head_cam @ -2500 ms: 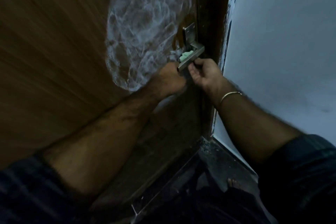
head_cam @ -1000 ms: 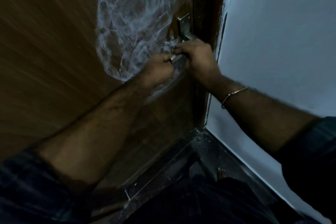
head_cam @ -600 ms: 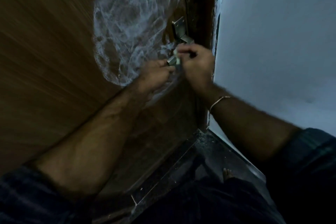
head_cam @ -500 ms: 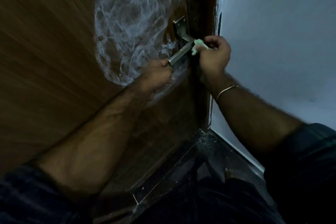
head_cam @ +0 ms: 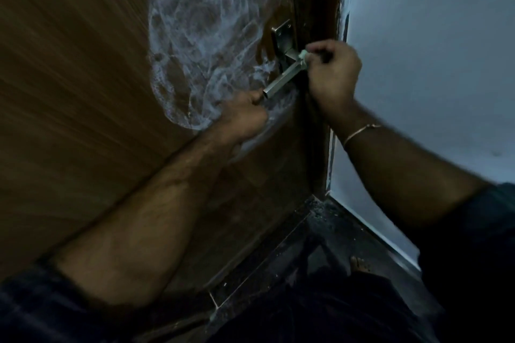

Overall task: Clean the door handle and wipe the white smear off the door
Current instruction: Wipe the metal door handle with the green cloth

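Dim light, so I logged what I could make out. The wooden door (head_cam: 83, 92) filled the left of the view, with the white smear (head_cam: 206, 44) spread as a big swirly patch across it, reaching from the top edge down to just left of the handle. The smear was unwiped, and some streaks ran under the lever toward the door edge.

The metal door handle (head_cam: 281, 79) sat near the door's right edge, with its backplate above and the lever angled down to the left.

The left hand (head_cam: 245, 117) was curled in a loose fist just below the lever's free end, with the thumb side touching or almost touching the tip. I could not tell whether that grip held anything; the fingers were closed, but what lay inside was hidden.

The right hand (head_cam: 331, 72) was at the lever's pivot end, with its grip closed on a small pale green cloth (head_cam: 302, 57). Only a bit of the cloth stuck out past the fingers, and it was pressed against the lever near the backplate. A thin bracelet (head_cam: 359, 131) sat on the right wrist.

The dark door frame (head_cam: 315, 22) ran just right of the handle, and the pale wall (head_cam: 432, 50) lay beyond it. The dark floor (head_cam: 320, 237) was at the bottom, and toes of a bare foot (head_cam: 359, 264) showed there. Dark sleeves covered both upper arms at the lower corners.
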